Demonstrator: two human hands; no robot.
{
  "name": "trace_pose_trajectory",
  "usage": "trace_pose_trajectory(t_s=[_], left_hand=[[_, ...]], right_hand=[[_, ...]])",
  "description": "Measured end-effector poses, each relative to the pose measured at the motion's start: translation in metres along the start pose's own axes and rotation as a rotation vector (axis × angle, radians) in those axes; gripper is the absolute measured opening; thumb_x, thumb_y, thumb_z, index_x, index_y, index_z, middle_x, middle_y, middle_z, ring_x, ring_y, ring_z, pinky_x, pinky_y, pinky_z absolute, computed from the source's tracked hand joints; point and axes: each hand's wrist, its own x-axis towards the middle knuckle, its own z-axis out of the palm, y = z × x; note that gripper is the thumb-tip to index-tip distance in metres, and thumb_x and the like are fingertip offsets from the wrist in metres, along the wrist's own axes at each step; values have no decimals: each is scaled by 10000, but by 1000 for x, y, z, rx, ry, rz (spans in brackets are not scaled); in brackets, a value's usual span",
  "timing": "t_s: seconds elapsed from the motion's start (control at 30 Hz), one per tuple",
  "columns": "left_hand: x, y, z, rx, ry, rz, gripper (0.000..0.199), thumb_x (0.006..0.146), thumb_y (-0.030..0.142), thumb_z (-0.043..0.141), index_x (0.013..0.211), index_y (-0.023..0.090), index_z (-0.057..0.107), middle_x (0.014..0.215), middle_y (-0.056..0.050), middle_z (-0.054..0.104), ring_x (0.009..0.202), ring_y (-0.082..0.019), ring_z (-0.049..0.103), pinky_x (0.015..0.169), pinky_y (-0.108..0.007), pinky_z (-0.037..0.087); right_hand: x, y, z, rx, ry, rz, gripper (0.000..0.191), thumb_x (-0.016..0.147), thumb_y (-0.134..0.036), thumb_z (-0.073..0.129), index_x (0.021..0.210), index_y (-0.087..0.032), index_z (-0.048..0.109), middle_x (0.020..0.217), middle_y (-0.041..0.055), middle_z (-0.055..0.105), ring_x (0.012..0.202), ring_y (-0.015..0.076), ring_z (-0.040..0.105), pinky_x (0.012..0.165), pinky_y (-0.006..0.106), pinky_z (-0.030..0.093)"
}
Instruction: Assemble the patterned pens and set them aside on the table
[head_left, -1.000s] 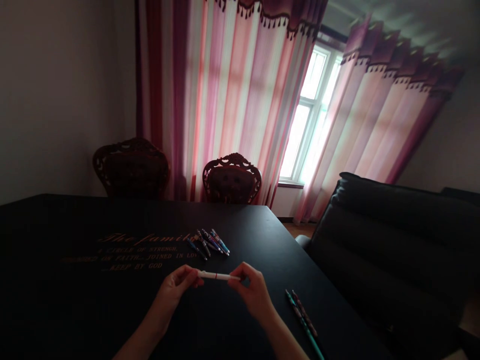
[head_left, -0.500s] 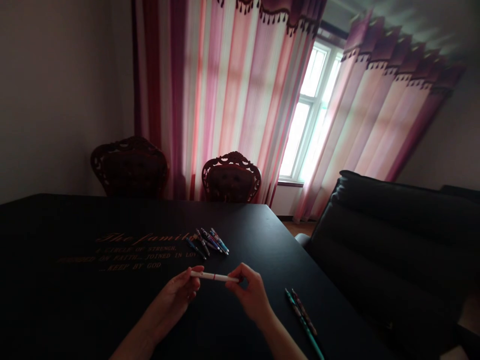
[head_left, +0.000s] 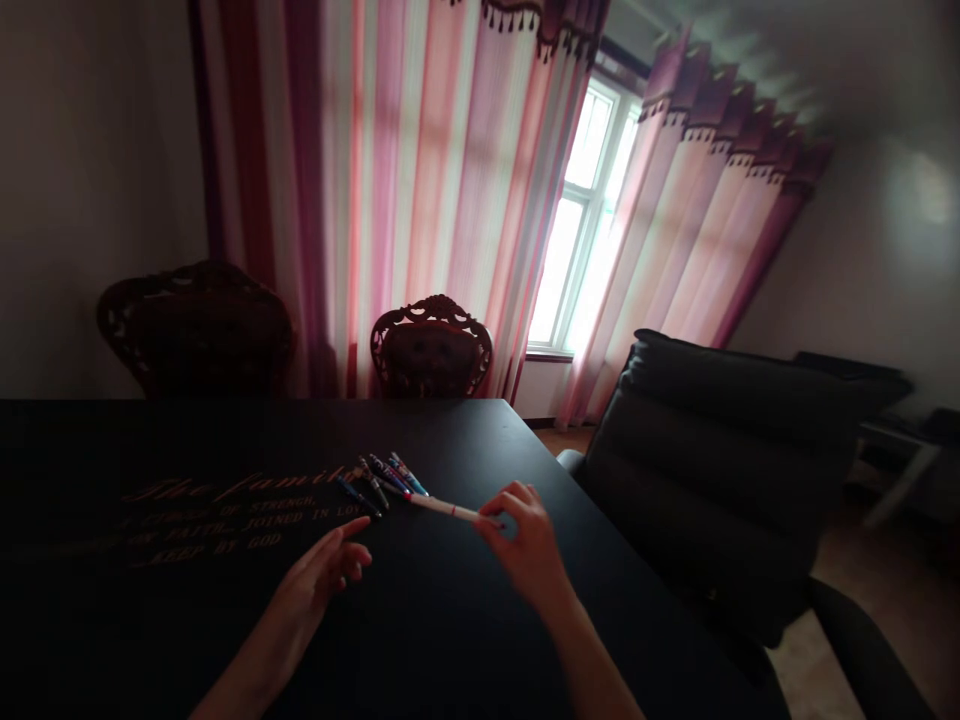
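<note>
A white pen (head_left: 442, 507) with a reddish band and a reddish tip slants above the dark table (head_left: 420, 640). My right hand (head_left: 521, 540) pinches it near its right end. My left hand (head_left: 326, 570) is to the left of the pen, apart from it, with the index finger stretched out and the other fingers loosely curled; nothing is in it. Just beyond the hands lies a loose pile of several patterned pens (head_left: 386, 480), and the far end of the white pen overlaps its near edge in the view.
Gold lettering (head_left: 225, 510) runs across the table's left part. Two carved wooden chairs (head_left: 431, 345) stand along the far side, before striped curtains (head_left: 435, 180) and a window (head_left: 562, 260). A black padded armchair (head_left: 705, 460) stands beyond the table's right edge.
My left hand has let go of the white pen and drawn away to the left. My right hand has carried it right and slightly up. The camera has turned right; two pens at right left view.
</note>
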Motion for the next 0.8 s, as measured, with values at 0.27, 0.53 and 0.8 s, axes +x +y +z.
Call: trace_pose_trajectory(t_s=[0.27,0.53,0.8], left_hand=[[8,-4,-2,248,150,17,617,668,643,685,1089,191,689,813,-42,722,731,-194,610,641,-272,444],[18,-22,-2,300,150,30,510,706,605,632,1005,197,698,745,-35,704,681,-189,603,604,-273,433],[14,-16,-5,314,142,68,551,680,593,671,1044,179,687,784,-43,708,697,-189,602,655,-292,450]], right_hand=[[-96,95,-83,-365,229,483,214,857,-373,588,762,-208,686,750,55,656,776,243,581,731,336,408],[-147,107,-70,-436,96,626,241,867,-395,542,760,-248,700,779,50,700,813,259,622,738,348,406],[-140,89,-69,-497,81,586,255,870,-461,537,875,-275,713,931,72,713,935,323,604,746,411,393]])
